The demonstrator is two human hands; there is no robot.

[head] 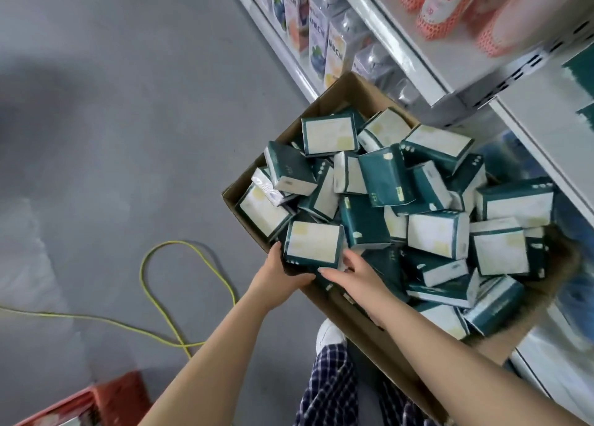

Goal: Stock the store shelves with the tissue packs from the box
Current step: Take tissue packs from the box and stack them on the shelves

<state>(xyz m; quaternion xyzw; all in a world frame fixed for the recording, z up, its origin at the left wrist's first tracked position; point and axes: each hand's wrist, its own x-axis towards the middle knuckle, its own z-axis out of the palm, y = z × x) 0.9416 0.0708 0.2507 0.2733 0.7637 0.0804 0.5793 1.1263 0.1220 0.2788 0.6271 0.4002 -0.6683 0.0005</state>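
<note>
Okay, from my remote seat: grey concrete floor [128,136], a yellow cable [143,266] looped across it and a red crate [119,396] in the near corner. The cardboard box [340,94] sits against the white shelves [401,40], heaped with green-and-white tissue packs [385,181]. My left hand [283,274] grips one pack [312,244] at the box's near corner. My right hand [356,273] touches the pack's other edge, fingers fairly straight.

Nothing can be read for certain. The cartons [334,44] on the lower shelf [284,51] carry dark characters, too blurred to make out. The tissue packs [313,244] in the box [324,101] show pale labels without legible print. The bottles [440,4] on the upper shelf [398,43] bear red characters, cropped and blurred.
</note>
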